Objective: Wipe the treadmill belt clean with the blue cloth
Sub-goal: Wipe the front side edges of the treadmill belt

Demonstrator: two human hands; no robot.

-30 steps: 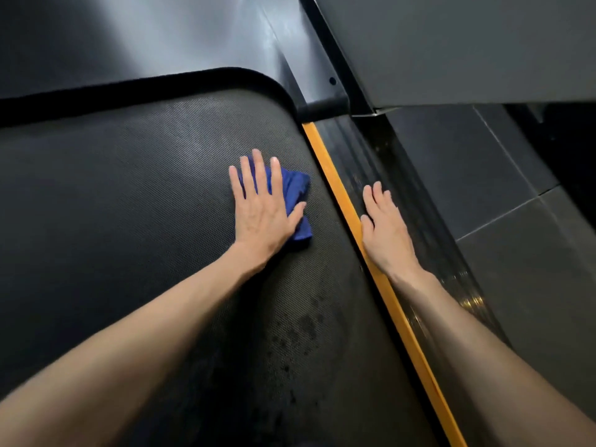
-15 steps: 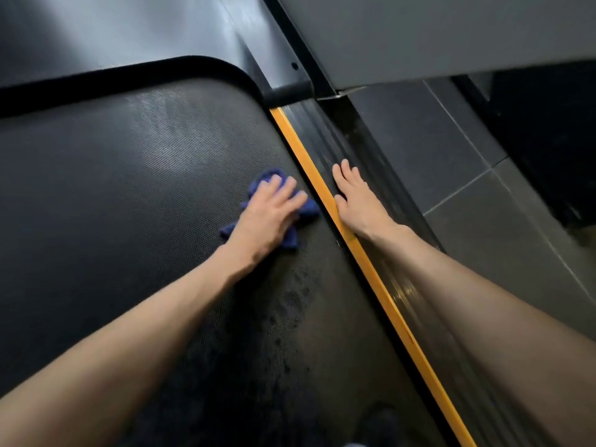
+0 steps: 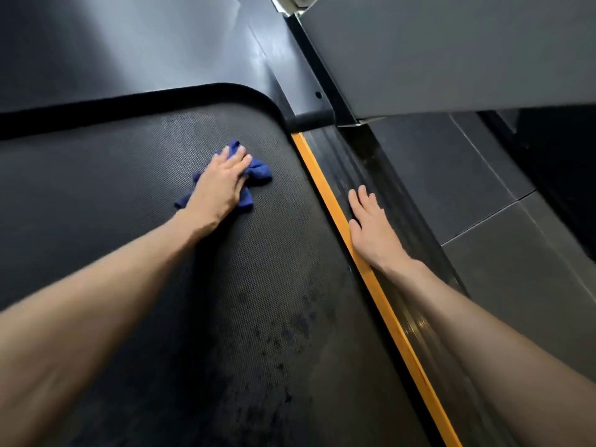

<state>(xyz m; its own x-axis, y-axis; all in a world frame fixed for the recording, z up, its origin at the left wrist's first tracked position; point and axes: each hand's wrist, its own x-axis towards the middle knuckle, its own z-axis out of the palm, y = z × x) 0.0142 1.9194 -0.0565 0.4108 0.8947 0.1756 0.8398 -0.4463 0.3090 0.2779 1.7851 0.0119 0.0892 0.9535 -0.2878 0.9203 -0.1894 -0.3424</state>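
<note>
Several dark blotches mark the near stretch of the black dimpled rubber treadmill belt. Risk: the cloth sits well beyond them, so they could be missed if passes never reach this end.

Right hand: fingers straight, holding nothing, flat on the dark ribbed side rail, overlapping the orange edge strip.

Further up, left hand presses palm-down, fingers nearly flat, on the small dark-blue crumpled cloth near the belt's far right corner.

Cloth is bunched, corners poking out. Small contact patch, so streaks are likely.

Gym: treadmill belt, tiled floor
</note>
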